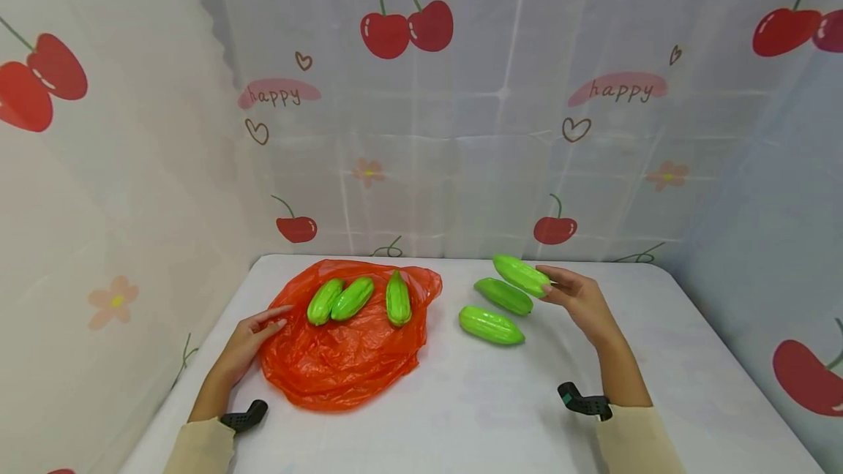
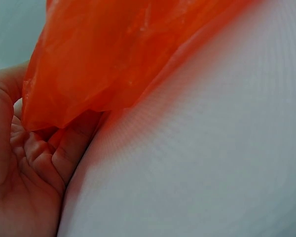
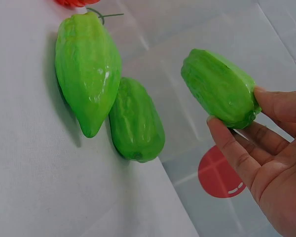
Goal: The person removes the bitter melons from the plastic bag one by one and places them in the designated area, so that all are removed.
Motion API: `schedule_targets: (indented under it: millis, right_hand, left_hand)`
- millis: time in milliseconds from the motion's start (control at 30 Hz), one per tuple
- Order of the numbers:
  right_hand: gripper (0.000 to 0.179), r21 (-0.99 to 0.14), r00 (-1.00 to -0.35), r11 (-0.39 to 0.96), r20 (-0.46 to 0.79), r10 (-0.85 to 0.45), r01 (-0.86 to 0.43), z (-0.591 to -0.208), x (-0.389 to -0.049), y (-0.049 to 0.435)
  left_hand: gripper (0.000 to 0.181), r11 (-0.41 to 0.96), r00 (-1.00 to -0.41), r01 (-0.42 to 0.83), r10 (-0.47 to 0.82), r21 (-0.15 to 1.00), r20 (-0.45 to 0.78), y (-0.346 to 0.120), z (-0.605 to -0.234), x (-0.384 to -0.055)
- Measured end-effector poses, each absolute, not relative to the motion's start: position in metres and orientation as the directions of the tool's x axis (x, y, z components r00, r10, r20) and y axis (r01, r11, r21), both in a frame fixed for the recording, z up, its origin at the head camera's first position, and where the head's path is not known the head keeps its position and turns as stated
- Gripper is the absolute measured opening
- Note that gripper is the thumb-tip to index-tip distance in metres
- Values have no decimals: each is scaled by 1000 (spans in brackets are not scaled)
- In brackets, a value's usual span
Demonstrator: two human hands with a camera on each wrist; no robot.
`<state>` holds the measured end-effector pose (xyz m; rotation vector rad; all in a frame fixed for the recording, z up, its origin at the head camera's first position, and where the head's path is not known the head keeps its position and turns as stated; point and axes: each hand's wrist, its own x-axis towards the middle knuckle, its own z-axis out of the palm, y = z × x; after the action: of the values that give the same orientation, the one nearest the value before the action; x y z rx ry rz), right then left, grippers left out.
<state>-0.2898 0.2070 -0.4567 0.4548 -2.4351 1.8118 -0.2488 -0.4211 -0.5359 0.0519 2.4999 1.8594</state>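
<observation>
My right hand (image 1: 582,304) holds a glossy, ridged green gourd (image 1: 517,273) by one end, with thumb and fingertips (image 3: 218,127) pinching it. It is raised over the far right part of the table. Below it lie two similar loose gourds, a far one (image 1: 502,295) and a nearer one (image 1: 490,325). On the left, a crumpled red plastic bag (image 1: 342,371) lies flat with three more gourds on it, one of them (image 1: 398,300) set apart. My left hand (image 1: 245,346) grips the bag's left edge; in the left wrist view the film (image 2: 103,59) hides some fingers.
The white table (image 1: 421,437) ends at a back wall hung with a cherry-print curtain (image 1: 461,130). Curtains also close off the left and right sides. A black camera strap sits on each wrist.
</observation>
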Motion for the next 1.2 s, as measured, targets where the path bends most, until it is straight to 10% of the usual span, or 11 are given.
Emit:
schedule_targets:
  millis: [1200]
  right_hand:
    - [49,-952,-997,301,74,34,-61,-502,-297,249]
  left_hand:
    - [52,286,-999,9,35,958,-1,-420,-538,-250]
